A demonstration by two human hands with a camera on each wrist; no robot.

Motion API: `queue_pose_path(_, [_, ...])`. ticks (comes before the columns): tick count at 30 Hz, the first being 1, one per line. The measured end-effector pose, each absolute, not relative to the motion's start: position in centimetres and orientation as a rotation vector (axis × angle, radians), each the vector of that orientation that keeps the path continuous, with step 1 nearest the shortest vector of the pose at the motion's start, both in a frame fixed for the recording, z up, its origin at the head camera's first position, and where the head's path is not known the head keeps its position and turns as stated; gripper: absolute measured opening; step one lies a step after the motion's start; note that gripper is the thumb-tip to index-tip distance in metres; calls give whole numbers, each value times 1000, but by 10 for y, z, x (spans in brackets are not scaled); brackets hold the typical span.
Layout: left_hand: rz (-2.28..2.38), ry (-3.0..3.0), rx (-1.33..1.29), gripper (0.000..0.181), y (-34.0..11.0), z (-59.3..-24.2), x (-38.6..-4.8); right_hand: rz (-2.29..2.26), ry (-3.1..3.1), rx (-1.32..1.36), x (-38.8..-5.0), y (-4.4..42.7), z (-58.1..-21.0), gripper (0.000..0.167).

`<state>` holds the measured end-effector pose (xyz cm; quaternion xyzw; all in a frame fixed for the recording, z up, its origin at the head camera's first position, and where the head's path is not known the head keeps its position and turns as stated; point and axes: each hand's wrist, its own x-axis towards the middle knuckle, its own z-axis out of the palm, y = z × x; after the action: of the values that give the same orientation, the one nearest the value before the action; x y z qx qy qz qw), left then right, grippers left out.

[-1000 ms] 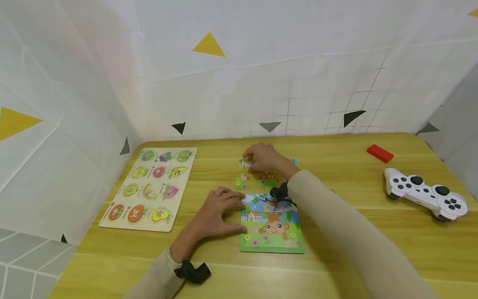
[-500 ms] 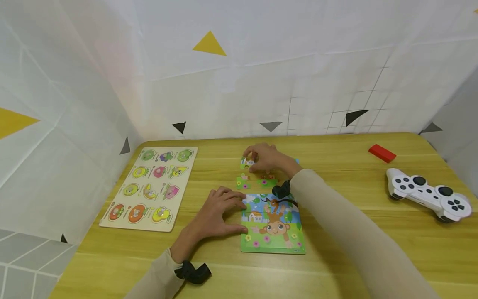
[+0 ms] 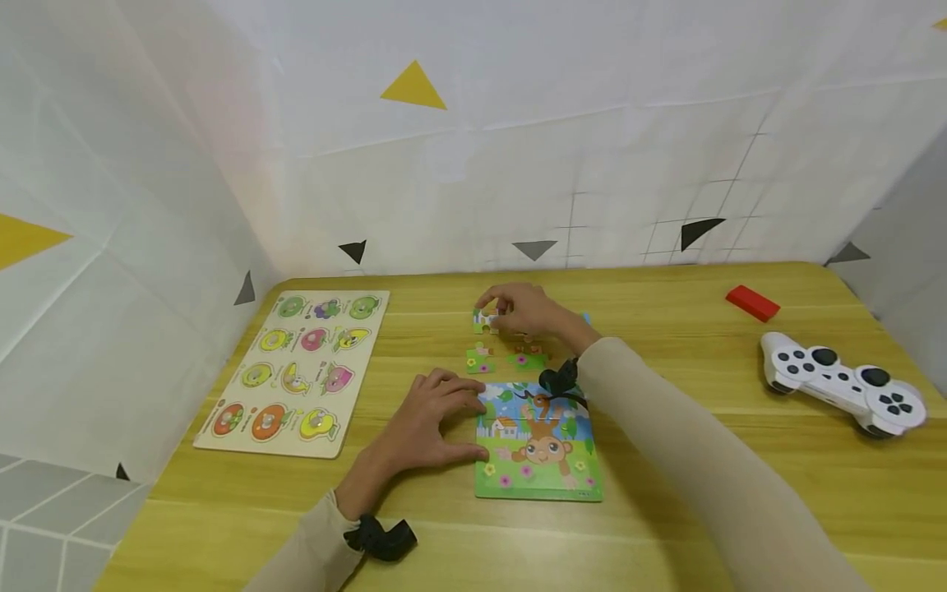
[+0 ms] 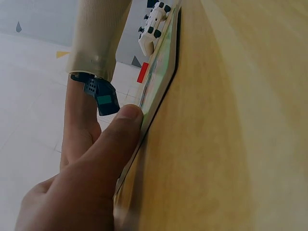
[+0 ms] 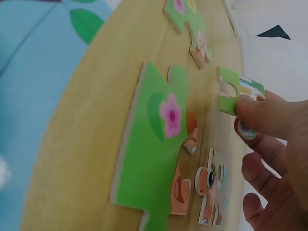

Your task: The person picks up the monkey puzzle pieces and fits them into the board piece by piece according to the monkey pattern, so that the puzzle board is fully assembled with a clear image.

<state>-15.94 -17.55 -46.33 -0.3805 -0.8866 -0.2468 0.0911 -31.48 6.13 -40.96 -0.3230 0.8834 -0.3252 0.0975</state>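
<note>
My right hand (image 3: 527, 311) pinches a jigsaw piece (image 5: 228, 90) with green grass and part of a house on it, thumb against one face. In the right wrist view the piece stands tilted on edge near the tabletop; whether it still touches the wood I cannot tell. My left hand (image 3: 425, 423) rests on the table, thumb and fingertips spread against the left edge of the monkey picture puzzle board (image 3: 540, 491). The left wrist view has the thumb (image 4: 127, 125) pressed to the board's edge. Between the board and my right hand lie loose pieces, one with a pink flower (image 5: 149, 159).
A wooden fruit peg board (image 3: 355, 419) lies at the left. On the right are a white game controller (image 3: 839, 382) and a red block (image 3: 753, 303). More loose pieces, one with a monkey's eye (image 5: 209, 190), lie beneath the right hand. A white cloth wall stands behind the table.
The right hand's fingers have closed on the house piece and tilted it up, with only slight movement of the hand. The left hand stays at the board's edge.
</note>
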Motion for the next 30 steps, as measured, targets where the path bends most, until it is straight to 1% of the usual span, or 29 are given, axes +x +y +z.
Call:
queue_pose_path(11, [-730, -2666, -1118, 53, -177, -463, -158, -1258, 2534, -1056, -301, 74, -414, 31])
queue_pose_path(17, [-735, -2673, -1119, 52, -176, -461, -157, -1267, 2539, -1021, -286, 90, -403, 31])
queue_pose_path(25, [-734, -2660, -1118, 52, -175, -461, -158, -1285, 2478, -1191, -269, 112, -392, 31])
queue_pose_path(30, [-744, -2640, -1132, 52, -176, -460, -159, -1330, 2436, -1163, -252, 121, -390, 33])
